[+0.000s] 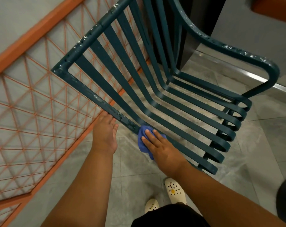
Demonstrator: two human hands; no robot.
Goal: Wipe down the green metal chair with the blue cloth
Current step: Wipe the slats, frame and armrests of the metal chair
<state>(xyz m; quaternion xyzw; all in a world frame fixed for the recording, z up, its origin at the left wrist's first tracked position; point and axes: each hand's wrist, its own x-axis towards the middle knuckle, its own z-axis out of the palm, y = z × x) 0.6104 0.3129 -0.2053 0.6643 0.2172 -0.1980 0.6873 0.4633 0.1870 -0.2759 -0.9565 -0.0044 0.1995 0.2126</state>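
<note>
- The dark green metal chair [157, 95] with flat slats stands on a grey tiled floor [261, 145], seen from above and behind one side; its tubular frame shows chipped, whitish spots along the top rail and armrest.
- The right hand [161, 149] lies flat on a crumpled blue cloth [143, 141], pressing it against the chair's near side rail where the backrest bends into the seat.
- The right fingers [149, 136] are stretched out and slightly spread over the cloth, not curled around it; part of the cloth hangs below the palm.
- The left hand [105, 132] rests against the same side rail just up from the cloth, palm toward the bar, fingers extended and open; whether any finger wraps the rail cannot be told.
- The two hands are near each other but apart, with the rail running between them.
- An orange metal lattice panel [34, 104] leans against the grey wall to the left of the chair.
- Two cream perforated clogs [174, 190] on the person's feet show at the bottom, on the floor below the seat's edge.
</note>
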